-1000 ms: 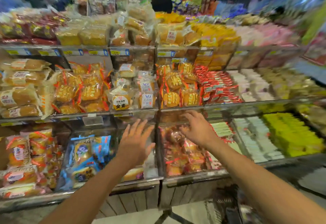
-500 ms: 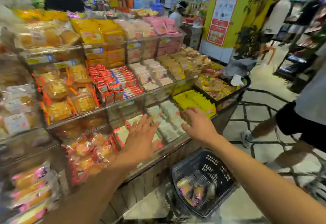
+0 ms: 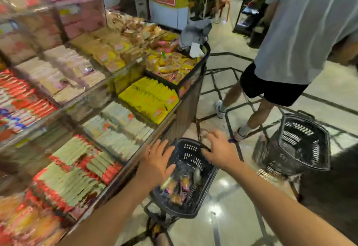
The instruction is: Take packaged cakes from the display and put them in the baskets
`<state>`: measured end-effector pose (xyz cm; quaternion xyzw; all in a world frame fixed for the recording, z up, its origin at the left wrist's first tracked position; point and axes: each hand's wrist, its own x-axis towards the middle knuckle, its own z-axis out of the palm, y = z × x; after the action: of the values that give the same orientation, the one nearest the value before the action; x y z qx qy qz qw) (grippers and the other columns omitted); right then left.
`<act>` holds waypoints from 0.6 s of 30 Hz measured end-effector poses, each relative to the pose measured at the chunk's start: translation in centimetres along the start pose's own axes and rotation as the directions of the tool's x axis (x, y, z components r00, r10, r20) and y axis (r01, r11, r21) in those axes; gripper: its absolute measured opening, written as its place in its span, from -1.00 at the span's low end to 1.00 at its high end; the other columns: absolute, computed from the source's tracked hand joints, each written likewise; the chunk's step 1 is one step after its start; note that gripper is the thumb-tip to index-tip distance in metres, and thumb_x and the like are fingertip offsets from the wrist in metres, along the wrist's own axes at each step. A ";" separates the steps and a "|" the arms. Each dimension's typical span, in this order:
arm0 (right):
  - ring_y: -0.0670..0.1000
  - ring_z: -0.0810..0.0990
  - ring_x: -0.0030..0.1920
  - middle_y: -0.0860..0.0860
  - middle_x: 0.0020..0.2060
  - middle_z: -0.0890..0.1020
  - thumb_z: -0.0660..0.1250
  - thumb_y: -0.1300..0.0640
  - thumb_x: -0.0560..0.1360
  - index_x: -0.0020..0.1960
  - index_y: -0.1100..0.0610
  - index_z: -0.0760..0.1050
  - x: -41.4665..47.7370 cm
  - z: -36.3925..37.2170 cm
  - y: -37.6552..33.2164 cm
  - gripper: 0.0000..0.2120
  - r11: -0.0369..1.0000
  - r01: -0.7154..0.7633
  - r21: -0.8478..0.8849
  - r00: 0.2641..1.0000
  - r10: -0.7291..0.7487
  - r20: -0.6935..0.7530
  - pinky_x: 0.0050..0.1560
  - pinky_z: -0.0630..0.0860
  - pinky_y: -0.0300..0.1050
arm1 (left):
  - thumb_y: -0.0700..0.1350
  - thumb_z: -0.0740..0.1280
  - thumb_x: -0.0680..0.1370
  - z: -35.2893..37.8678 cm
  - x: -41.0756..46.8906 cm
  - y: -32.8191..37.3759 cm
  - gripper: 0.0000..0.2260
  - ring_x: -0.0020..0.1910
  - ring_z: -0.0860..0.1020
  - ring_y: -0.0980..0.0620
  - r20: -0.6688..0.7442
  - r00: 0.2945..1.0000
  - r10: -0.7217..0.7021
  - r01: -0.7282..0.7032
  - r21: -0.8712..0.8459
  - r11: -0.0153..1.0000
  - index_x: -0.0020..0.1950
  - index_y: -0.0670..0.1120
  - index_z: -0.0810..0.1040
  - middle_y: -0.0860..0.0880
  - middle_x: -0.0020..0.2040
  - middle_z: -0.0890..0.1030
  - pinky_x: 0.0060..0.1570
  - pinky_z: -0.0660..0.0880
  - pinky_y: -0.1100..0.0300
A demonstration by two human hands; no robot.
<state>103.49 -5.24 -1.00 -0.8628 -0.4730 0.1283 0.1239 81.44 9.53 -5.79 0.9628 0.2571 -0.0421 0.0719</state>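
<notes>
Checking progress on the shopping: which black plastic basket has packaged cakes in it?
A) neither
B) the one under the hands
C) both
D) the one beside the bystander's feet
B: wrapped cakes lie in the near black plastic basket; the far black basket looks bare inside.

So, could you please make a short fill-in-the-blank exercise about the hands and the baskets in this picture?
The left hand and the right hand hold ____.
The near basket and the far basket are both coloured ____.
Of these two, only the ____ one holds packaged cakes.
Missing words: nothing; black; near.
</notes>
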 end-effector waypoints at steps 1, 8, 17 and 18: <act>0.14 0.44 0.31 0.04 0.30 0.45 0.33 -0.15 0.47 0.35 0.03 0.46 0.5 0.9 0.6 -0.50 1.000 -0.017 -0.006 0.999 0.017 0.028 0.24 0.45 0.03 | 0.30 0.12 0.61 0.9 0.9 -0.2 -0.36 0.65 0.14 -0.17 0.013 1.000 0.010 -0.010 -0.007 1.000 0.64 0.03 0.28 -0.10 0.65 0.23 0.59 0.12 -0.23; 0.15 0.43 0.35 0.07 0.35 0.45 0.31 -0.09 0.46 0.42 0.06 0.44 5.2 8.1 3.9 -0.45 0.977 -0.204 0.069 0.964 0.188 0.185 0.36 0.42 0.02 | 0.25 0.07 0.68 7.7 6.9 -2.2 -0.39 0.68 -0.08 -0.08 0.185 0.982 0.032 -0.014 -0.094 0.995 0.69 0.09 0.04 -0.02 0.71 -0.01 0.62 -0.06 -0.14; 0.16 0.47 0.34 0.10 0.34 0.45 0.36 -0.04 0.50 0.43 0.12 0.43 11.6 23.5 8.8 -0.45 0.941 -0.319 0.110 0.854 0.236 0.463 0.36 0.42 -0.01 | 0.18 0.21 0.64 22.7 11.6 -5.2 -0.41 0.66 0.09 -0.13 0.283 0.952 -0.115 0.163 -0.153 0.975 0.64 0.11 0.14 -0.07 0.66 0.21 0.58 0.13 -0.19; 0.16 0.47 0.34 0.10 0.36 0.44 0.38 -0.02 0.51 0.43 0.12 0.42 12.3 25.9 9.5 -0.47 0.934 -0.335 0.128 0.843 0.235 0.484 0.35 0.41 -0.02 | 0.16 0.24 0.63 24.8 11.8 -5.7 -0.39 0.66 0.11 -0.15 0.284 0.950 -0.133 0.178 -0.139 0.974 0.64 0.11 0.13 -0.08 0.66 0.22 0.57 0.16 -0.20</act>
<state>108.60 2.62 -29.75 -0.8505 -0.3385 0.3951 0.0766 87.71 16.27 -32.34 0.9153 0.3226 -0.1587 0.1814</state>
